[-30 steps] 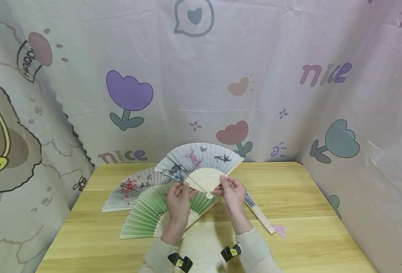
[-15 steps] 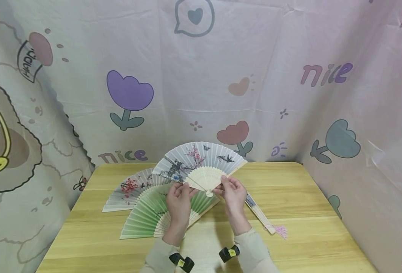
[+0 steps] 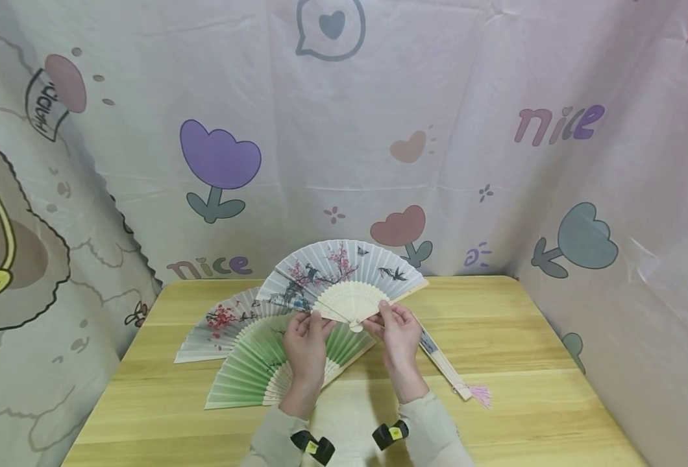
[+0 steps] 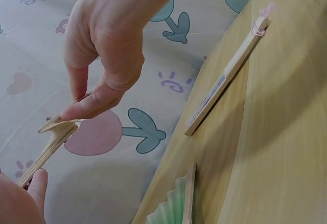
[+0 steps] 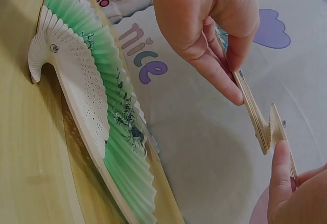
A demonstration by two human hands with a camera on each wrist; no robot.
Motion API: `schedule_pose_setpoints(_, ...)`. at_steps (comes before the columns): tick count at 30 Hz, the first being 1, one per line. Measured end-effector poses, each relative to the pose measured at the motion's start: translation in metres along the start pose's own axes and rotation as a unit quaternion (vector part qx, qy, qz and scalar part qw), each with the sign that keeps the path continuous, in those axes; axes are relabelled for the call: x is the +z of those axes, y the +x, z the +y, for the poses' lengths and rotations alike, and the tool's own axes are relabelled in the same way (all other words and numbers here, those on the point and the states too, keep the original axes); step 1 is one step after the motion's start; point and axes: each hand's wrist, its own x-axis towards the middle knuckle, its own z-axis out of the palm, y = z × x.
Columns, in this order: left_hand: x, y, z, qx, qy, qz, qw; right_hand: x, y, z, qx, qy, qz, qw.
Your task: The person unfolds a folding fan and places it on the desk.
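A white folding fan [image 3: 344, 263] printed with pink blossoms and dark birds is spread above the table, its pale ribs meeting at a pivot low in the middle. The left hand [image 3: 306, 347] pinches its left outer rib between thumb and fingers; the right hand [image 3: 401, 337] pinches the right one. In the left wrist view, the right hand [image 4: 110, 35] comes from above and part of the left hand [image 4: 20, 198] shows at lower left. From the right wrist, the fan's ribs [image 5: 250, 111] appear edge-on, with the left hand [image 5: 204, 19] above and the right hand [image 5: 306, 196] below.
Below the hands, a spread green fan [image 3: 245, 373] overlaps a grey fan [image 3: 224, 327] with red blossoms on the table's left side. A folded fan [image 3: 446, 366] with a pink tassel [image 3: 480, 396] lies right on the wooden table [image 3: 554, 389]. Printed cloth [image 3: 466, 78] hangs behind.
The white fan has opened a little wider, its right edge moving right and its left edge left. Its pivot has risen slightly, and both hands keep their grip.
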Motion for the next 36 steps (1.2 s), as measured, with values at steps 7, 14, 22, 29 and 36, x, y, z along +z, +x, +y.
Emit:
schedule_pose_setpoints(7,0.002,0.001,-0.003,0.008,-0.017,0.018,0.9997,0.0,-0.001,0.0,0.007,0.008,0.005,0.9999)
schedule_pose_setpoints(14,0.004,0.002,-0.005,0.007,-0.017,0.033,0.9993,0.0,-0.002,0.002,0.009,0.009,0.008,0.9999)
schedule_pose_setpoints(22,0.007,0.002,-0.006,-0.011,-0.02,0.049,0.9985,0.0,0.0,0.005,0.0,0.021,0.013,0.9997)
schedule_pose_setpoints(29,0.011,-0.001,-0.012,-0.019,-0.043,0.061,0.997,-0.001,0.001,0.007,-0.002,0.023,0.027,0.9994)
schedule_pose_setpoints(36,0.014,-0.002,-0.023,-0.032,-0.041,0.059,0.9969,-0.007,0.011,0.01,0.015,0.01,0.036,0.9992)
